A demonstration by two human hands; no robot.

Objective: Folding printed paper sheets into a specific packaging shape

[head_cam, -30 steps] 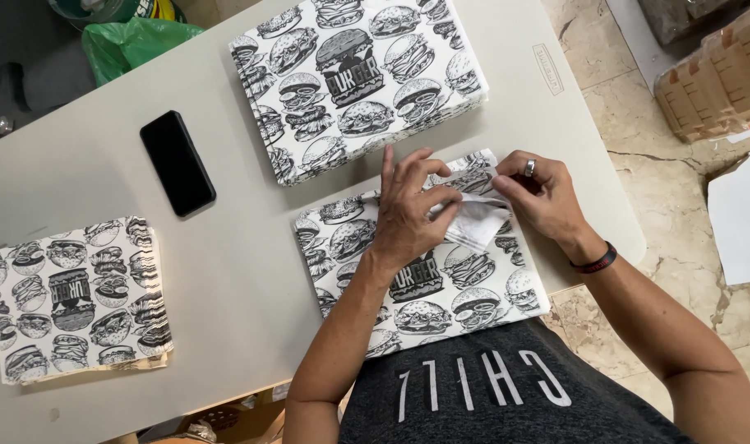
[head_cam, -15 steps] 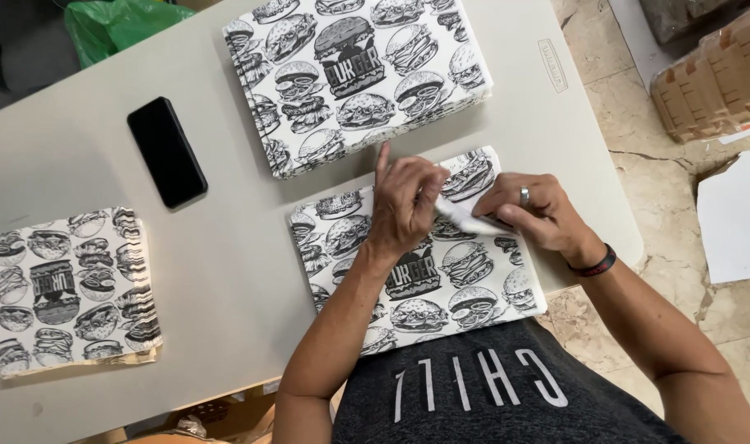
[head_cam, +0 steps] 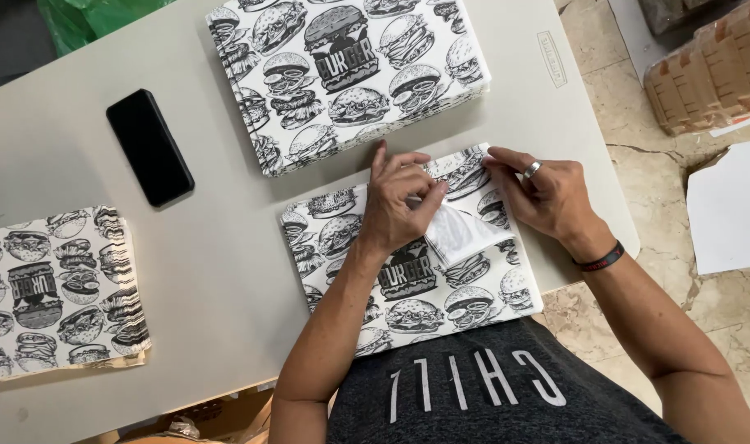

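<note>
A paper sheet printed with black-and-white burgers (head_cam: 408, 304) lies on the grey table (head_cam: 219, 271) in front of me. Its far right corner is folded over, showing a white flap (head_cam: 465, 234). My left hand (head_cam: 395, 205) rests on the sheet with its thumb and fingers pinching the fold of the flap. My right hand (head_cam: 543, 193), with a ring and a dark wristband, holds the sheet's far right edge with its fingertips.
A thick stack of the same printed sheets (head_cam: 350, 74) lies just beyond the hands, and a smaller stack (head_cam: 54, 288) lies at the left. A black phone (head_cam: 149, 148) sits between them. Right of the table are cardboard trays (head_cam: 703, 74) and a white sheet (head_cam: 732, 214) on the floor.
The white flap between my hands now lies wider open. My right hand has shifted up to the sheet's far edge, and my left thumb has come onto the fold.
</note>
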